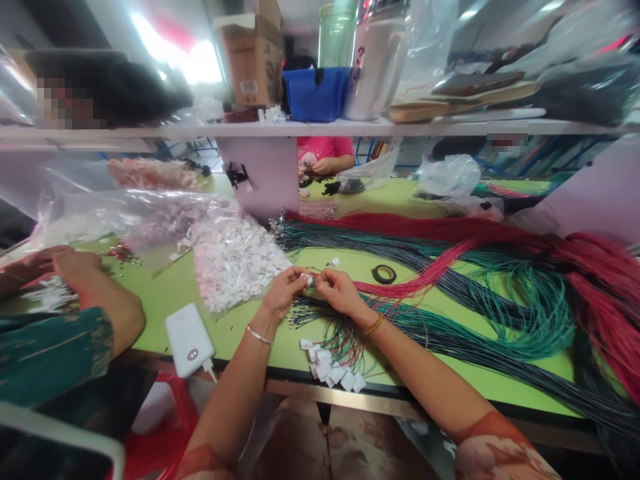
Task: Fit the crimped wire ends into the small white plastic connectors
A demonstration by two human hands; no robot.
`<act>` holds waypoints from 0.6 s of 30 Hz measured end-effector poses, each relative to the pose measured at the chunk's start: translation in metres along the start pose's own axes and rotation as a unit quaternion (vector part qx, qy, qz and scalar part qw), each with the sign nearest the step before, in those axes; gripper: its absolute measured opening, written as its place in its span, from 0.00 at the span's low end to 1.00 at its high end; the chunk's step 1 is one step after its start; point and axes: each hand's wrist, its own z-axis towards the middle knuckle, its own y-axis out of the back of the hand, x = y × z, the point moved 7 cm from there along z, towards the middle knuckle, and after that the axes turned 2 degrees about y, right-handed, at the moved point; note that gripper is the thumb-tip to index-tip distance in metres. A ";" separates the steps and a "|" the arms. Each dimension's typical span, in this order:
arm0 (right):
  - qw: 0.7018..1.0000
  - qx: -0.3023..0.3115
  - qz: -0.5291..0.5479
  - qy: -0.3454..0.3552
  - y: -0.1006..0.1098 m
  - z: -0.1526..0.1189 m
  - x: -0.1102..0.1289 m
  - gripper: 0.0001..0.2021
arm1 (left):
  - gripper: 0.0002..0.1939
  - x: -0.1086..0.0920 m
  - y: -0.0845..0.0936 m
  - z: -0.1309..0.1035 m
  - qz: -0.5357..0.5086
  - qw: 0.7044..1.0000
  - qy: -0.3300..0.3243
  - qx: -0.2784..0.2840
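Observation:
My left hand pinches a small white connector above the green table. Close against it, my right hand has its fingers pressed together on a thin reddish wire at the connector; the wire tips are hidden by the fingers. Bundles of red wires and dark and green wires run off to the right. Below my hands lies a pile of white connectors with wires attached. A clear bag of white connectors is left of my hands. A roll of black tape lies to their right.
A white power bank with a cable sits at the table's front edge. At the left are another person's arms. Across the table another person's hands show beneath a shelf holding a blue bin and a carton.

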 end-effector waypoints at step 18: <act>0.998 0.000 -0.055 0.022 0.000 -0.005 -0.005 0.11 | 0.17 0.008 -0.004 0.003 0.054 0.997 -0.027 -0.055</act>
